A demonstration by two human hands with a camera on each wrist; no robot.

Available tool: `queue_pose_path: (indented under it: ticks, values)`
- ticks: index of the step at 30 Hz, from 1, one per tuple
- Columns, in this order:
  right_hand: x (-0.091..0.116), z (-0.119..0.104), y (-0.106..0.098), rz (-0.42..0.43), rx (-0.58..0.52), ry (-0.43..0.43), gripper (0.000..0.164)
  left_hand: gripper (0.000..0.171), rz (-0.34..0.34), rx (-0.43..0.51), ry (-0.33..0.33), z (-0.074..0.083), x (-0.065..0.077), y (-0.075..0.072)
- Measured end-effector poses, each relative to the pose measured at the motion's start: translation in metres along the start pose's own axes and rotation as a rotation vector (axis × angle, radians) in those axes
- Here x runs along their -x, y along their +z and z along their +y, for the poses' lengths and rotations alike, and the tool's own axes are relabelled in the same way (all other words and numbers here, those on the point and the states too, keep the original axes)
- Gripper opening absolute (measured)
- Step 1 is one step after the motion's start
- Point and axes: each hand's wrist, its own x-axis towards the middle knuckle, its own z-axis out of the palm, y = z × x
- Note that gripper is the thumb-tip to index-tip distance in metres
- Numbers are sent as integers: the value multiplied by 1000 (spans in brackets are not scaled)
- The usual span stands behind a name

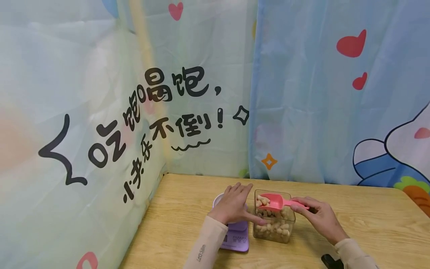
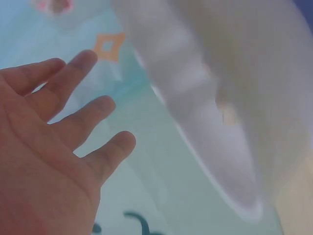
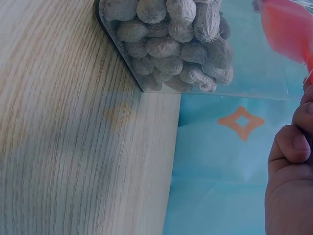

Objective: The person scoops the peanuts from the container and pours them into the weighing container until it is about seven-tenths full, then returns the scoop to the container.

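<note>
My right hand pinches the handle of a pink scoop, held level over the mouth of a clear box. Several unshelled peanuts sit in the scoop's bowl. Through the box wall, more peanuts show in the right wrist view. My left hand is spread with straight fingers above a white bowl, its thumb reaching across to the box's near left side. Under that hand a flat purple device is partly hidden. The left wrist view shows the white bowl close and blurred.
A wooden table carries everything. Printed curtains stand along its back and left edges. A small black object lies beside the right sleeve at the front.
</note>
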Motion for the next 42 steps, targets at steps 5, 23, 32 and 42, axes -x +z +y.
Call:
queue_pose_path:
  ticks: [5, 23, 32, 42]
  values:
    - [1, 1, 1, 7, 1, -9, 30, 111, 55, 43, -65, -16, 17, -11]
    - [4, 0, -6, 16, 12, 4, 32, 115, 89, 100, -185, -60, 51, 10]
    - [0, -10, -13, 32, 17, -3, 35, 116, 99, 108, -178, -62, 54, 14]
    - [-14, -23, -8, 15, -33, -24, 35, 114, 87, 125, -173, -63, 51, 12]
